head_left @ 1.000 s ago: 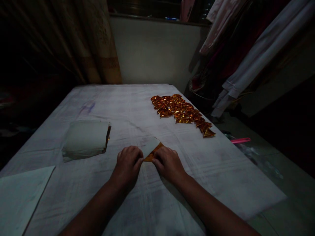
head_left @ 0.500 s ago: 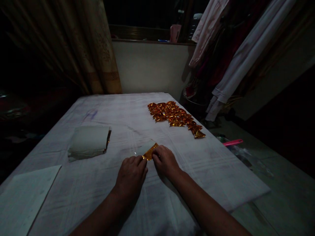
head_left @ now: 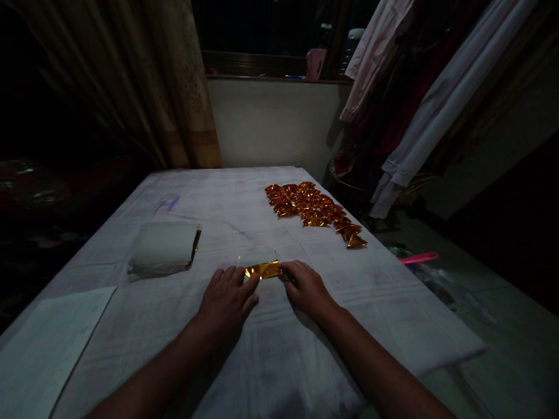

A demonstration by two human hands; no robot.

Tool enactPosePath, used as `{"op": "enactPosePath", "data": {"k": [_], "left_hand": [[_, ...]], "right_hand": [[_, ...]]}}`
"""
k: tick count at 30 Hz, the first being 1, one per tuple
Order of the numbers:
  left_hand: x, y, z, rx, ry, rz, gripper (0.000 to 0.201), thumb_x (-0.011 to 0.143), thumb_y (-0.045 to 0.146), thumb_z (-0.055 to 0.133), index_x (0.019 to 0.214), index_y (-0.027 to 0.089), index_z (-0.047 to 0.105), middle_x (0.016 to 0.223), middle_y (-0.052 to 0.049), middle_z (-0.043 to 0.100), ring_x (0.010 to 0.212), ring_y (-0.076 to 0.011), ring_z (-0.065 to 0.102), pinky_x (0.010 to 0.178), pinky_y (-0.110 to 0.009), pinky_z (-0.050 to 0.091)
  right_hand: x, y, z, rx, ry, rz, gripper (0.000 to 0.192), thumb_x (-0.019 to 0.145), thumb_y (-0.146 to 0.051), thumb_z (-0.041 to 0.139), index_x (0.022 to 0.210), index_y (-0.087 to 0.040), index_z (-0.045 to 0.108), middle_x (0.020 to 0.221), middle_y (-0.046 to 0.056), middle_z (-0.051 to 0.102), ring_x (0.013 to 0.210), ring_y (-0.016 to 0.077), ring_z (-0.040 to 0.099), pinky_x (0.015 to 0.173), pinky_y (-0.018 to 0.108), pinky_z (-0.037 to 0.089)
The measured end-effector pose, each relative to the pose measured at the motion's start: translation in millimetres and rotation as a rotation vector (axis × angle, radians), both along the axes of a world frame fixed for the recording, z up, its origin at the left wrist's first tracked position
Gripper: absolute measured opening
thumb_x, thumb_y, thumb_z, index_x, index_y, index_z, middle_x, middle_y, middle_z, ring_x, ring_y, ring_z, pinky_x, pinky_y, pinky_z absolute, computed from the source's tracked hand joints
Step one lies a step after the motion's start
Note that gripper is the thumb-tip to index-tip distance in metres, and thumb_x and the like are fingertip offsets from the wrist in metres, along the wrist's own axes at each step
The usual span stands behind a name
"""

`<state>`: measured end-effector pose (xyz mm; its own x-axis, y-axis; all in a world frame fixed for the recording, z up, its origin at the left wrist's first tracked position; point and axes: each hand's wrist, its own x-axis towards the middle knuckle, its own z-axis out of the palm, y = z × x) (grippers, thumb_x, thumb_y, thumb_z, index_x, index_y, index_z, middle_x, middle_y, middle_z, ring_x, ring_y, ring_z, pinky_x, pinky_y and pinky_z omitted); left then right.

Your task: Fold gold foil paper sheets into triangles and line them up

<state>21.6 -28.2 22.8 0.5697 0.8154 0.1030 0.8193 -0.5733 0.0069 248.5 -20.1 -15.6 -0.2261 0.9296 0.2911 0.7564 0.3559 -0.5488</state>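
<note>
A small sheet of gold foil paper point(head_left: 262, 269), white on its back, lies partly folded on the white cloth-covered table point(head_left: 244, 361). My left hand point(head_left: 227, 301) presses flat on the foil's left end with its fingers spread. My right hand point(head_left: 307, 287) pinches the foil's right end. A stack of the same sheets point(head_left: 163, 248), white side up, sits to the left of my hands. Several folded gold triangles point(head_left: 313, 210) lie in a band at the far right of the table.
A large white sheet point(head_left: 48, 343) lies at the table's near left corner. Curtains point(head_left: 174, 87) hang behind the table on the left and clothes point(head_left: 419, 110) on the right. A pink-handled object point(head_left: 418, 258) lies on the floor past the right edge.
The foil sheet has turned from a slant to lie level, with a gold strip now folded along its near edge. My left hand has opened flat; my right hand has shifted to the strip's right end.
</note>
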Motion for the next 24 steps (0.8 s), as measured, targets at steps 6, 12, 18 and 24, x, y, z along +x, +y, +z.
{"op": "enactPosePath", "data": {"k": [6,12,18,24], "left_hand": [[3,6,4.3,0.005,-0.017,0.022,0.014,0.093,0.02,0.062,0.106,0.023,0.065,0.113,-0.009,0.067,0.106,-0.0291,0.059,0.093,-0.045,0.04],[9,11,-4.4,-0.014,-0.097,-0.009,0.013,0.094,0.014,0.055,0.1,0.019,0.065,0.112,-0.011,0.068,0.101,-0.0276,0.063,0.091,-0.044,0.044],[14,18,-6.7,-0.029,-0.075,0.06,0.014,0.094,0.017,0.056,0.104,0.02,0.065,0.104,-0.009,0.07,0.094,-0.0255,0.066,0.084,-0.041,0.047],[25,24,-1.0,-0.049,0.043,0.043,0.02,0.091,0.01,0.051,0.102,0.015,0.067,0.091,-0.011,0.068,0.08,-0.0266,0.067,0.073,-0.039,0.048]], "right_hand": [[3,2,-1.0,0.068,-0.101,0.092,0.033,0.085,-0.009,0.065,0.115,-0.023,0.067,0.105,0.006,0.069,0.097,0.021,0.062,0.085,0.034,0.047],[7,21,9.6,0.231,-0.416,0.245,0.02,0.09,-0.018,0.07,0.108,-0.025,0.073,0.108,0.006,0.069,0.093,0.0207,0.059,0.075,0.032,0.041],[5,34,9.5,0.312,-0.504,0.4,0.013,0.094,-0.012,0.061,0.096,-0.019,0.071,0.095,0.006,0.071,0.084,0.0183,0.058,0.073,0.032,0.039],[7,34,10.2,0.313,-0.454,0.405,0.011,0.092,-0.02,0.064,0.099,-0.019,0.072,0.099,0.007,0.074,0.084,0.0193,0.061,0.073,0.033,0.039]]}}
